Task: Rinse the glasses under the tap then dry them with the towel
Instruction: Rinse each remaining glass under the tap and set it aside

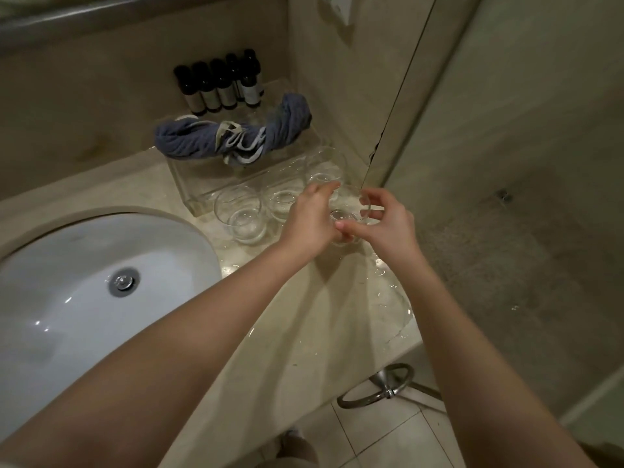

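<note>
Two bare forearms reach over the wet surface (pixel 304 332) to one clear glass (pixel 346 219), left hand (pixel 312 219) and right hand (pixel 388 224) both curled around it, likely steadying it, blue towel (pixel 233 136) lying beyond.

Four clear round glasses sit on the wet stone countertop (pixel 304 332). One glass (pixel 346 219) is held between both hands at about one o'clock from the frame's centre, its rim facing up. Three more stand upright in a row at its ten to twelve o'clock: the left glass (pixel 241 216), the middle glass (pixel 282 197), the far glass (pixel 326 165). A crumpled blue-grey towel (pixel 233 135) lies at twelve o'clock, draped over a clear tray's (pixel 189 184) edge.
</note>
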`<action>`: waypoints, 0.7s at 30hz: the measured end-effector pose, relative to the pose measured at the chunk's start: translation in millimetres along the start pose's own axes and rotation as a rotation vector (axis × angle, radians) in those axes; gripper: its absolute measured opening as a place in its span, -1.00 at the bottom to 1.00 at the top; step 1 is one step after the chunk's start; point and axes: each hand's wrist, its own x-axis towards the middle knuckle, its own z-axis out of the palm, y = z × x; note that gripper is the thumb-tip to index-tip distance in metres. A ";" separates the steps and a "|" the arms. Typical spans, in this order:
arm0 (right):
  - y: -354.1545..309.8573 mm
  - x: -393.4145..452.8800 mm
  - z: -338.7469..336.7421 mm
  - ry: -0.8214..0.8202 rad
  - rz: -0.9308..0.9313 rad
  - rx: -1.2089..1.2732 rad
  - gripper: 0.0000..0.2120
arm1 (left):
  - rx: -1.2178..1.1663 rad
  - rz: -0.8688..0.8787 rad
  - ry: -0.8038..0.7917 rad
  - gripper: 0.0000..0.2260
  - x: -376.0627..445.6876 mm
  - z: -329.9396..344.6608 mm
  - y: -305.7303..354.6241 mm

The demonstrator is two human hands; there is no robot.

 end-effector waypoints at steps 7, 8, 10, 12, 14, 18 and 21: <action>-3.4 -4.3 -9.7 -0.081 0.013 -0.066 -0.26 | 0.025 -0.008 -0.041 -0.14 -4.7 5.7 4.5; -5.9 -4.4 -11.6 -0.106 0.008 -0.123 -0.24 | 0.035 -0.005 -0.055 -0.14 -6.0 4.1 4.6; -13.8 -5.2 -16.3 -0.171 -0.020 -0.349 -0.18 | 0.087 0.010 -0.100 -0.14 -10.1 -3.7 5.6; -25.0 -9.5 -20.9 -0.246 -0.077 -0.734 -0.11 | 0.165 0.008 -0.165 -0.16 -17.0 -17.3 5.8; -42.3 -17.4 -24.7 -0.277 -0.117 -1.064 -0.14 | 0.238 -0.022 -0.241 -0.17 -25.8 -34.9 4.1; -86.2 -35.0 -17.7 -0.381 -0.135 -1.214 -0.31 | 0.372 -0.082 -0.419 -0.23 -47.7 -76.8 -8.5; -114.6 -50.9 11.4 -0.481 -0.230 -1.244 -0.36 | 0.433 -0.154 -0.492 -0.27 -72.7 -108.7 -25.1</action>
